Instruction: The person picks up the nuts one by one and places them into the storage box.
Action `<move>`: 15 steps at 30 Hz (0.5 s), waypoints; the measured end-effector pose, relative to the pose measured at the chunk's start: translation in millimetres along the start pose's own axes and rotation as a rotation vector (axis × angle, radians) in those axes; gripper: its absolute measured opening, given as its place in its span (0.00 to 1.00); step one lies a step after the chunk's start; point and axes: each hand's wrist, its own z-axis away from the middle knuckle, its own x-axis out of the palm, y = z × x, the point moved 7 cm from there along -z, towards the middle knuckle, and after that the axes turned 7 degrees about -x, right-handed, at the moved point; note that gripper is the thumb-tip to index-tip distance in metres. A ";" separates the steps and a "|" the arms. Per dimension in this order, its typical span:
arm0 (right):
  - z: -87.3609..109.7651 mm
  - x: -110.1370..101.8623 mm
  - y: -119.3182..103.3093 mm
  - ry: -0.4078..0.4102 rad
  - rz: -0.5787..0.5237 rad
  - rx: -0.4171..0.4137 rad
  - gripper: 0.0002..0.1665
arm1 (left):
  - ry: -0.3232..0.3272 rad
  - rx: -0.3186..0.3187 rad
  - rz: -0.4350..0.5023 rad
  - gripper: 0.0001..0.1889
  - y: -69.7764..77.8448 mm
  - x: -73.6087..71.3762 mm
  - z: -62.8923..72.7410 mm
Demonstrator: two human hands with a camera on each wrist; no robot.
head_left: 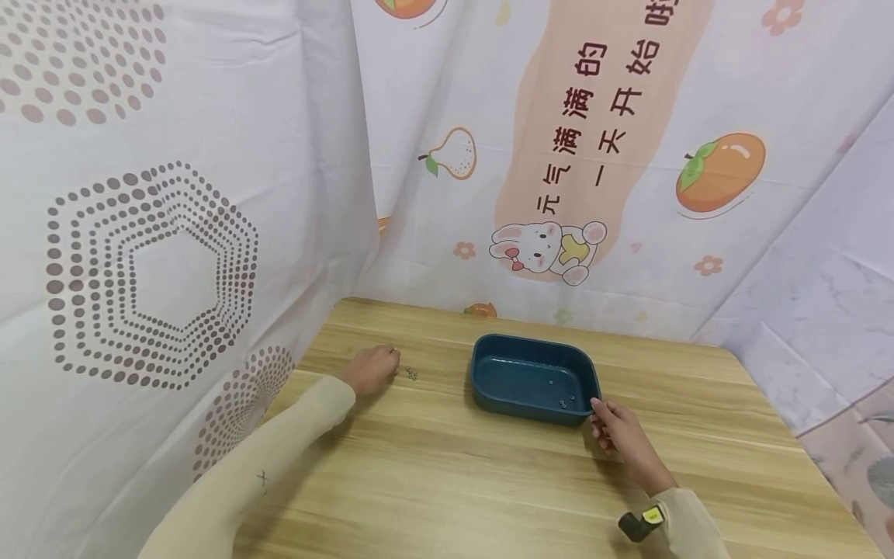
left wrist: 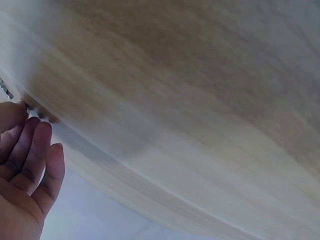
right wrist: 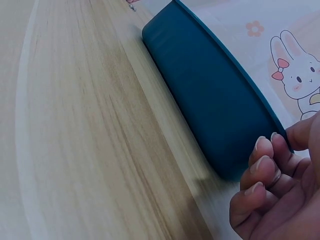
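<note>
A dark teal rectangular tray [head_left: 517, 409] lies on the table, with several small metal nuts [head_left: 562, 404] toward its right end. My right hand [head_left: 624, 441] pinches the tray's near right corner between thumb and forefinger; the other fingers curl loosely below the rim [right wrist: 250, 82]. To the left of the tray, a small cluster of similar nuts [head_left: 412, 374] rests on the wood. Right beside that cluster is my left hand [head_left: 372, 369], low over the table. In the left wrist view its fingers [left wrist: 40, 150] bend toward the thumb; I cannot tell whether a nut is between the tips.
The wood-grain table [head_left: 433, 481] stretches toward me and to both sides. Printed cloth [head_left: 433, 233] hangs behind its back edge, and more cloth [head_left: 174, 272] hangs along the left side. A black device with a yellow label [head_left: 641, 524] is at the right wrist.
</note>
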 end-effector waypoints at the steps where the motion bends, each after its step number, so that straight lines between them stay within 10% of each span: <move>1: 0.3 0.1 -0.2 -0.002 0.002 -0.002 0.30 | -0.002 -0.001 0.000 0.06 -0.2 0.0 0.2; 15: 0.5 1.2 -1.0 -0.006 0.000 -0.004 0.31 | 0.022 -0.028 0.127 0.03 -1.8 -6.6 -0.5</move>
